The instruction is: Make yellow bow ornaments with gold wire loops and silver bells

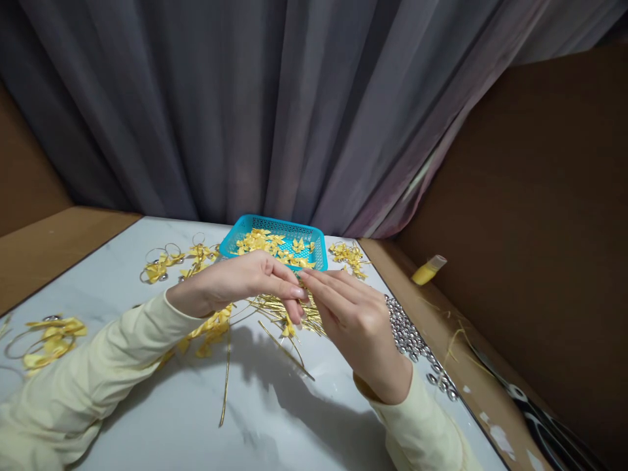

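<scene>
1. Light comes from above and ahead of me: the white table [161, 418] is bright, the curtain [220, 98] dim.
2. My left hand [235, 281] and right hand [356, 320] throw a soft dark shadow toward me.
3. Edges bend and stretch; the bottom corners look slightly soft.

Noted left hand [245, 284] entering from near left, right hand [356, 320] from near right, both with fingers extended together. Found fingertips [294, 292] touching at centre. Could not discern grip.

too small: anything gripped between left hand [235, 281] and right hand [358, 320] | cut off: scissors [537, 412], bottom edge
</scene>
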### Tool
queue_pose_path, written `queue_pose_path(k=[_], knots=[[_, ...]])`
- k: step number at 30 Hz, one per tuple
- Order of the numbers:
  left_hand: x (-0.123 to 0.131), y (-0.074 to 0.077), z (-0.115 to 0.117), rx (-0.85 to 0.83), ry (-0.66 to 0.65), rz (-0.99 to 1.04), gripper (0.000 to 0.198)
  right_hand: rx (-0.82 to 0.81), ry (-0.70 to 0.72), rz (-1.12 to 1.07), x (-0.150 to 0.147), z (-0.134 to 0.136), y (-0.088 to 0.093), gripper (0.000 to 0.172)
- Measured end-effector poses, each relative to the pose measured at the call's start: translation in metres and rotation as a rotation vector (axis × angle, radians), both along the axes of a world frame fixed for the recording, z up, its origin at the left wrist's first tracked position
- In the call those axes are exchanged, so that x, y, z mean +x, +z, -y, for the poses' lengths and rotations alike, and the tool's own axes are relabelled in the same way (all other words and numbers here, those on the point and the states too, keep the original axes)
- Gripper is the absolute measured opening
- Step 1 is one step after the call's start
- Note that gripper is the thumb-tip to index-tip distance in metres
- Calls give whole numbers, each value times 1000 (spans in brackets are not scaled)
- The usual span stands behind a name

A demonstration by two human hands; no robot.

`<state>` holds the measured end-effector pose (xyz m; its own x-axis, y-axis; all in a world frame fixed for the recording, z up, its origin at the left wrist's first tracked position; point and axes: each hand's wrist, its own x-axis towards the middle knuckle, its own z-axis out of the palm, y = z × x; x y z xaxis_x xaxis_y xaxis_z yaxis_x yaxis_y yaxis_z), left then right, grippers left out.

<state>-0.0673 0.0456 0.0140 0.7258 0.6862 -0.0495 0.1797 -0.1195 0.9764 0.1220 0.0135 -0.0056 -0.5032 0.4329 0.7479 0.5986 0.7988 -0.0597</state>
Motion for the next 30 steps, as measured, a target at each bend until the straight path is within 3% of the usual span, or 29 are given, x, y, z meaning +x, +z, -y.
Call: queue_pose_path(k=[5, 13, 25, 30], knots=[[1, 5, 2, -11, -2, 17, 19, 56, -27, 65, 0, -1, -2, 23], [0, 5, 2, -6, -8, 40, 19, 33, 4, -21, 3, 1, -1, 21], [1, 10, 3, -10, -11, 18, 22, 83, -24, 143, 4, 1, 4, 25], [2, 14, 6, 8, 21, 0, 25, 23, 15, 111, 6, 1, 5, 27]])
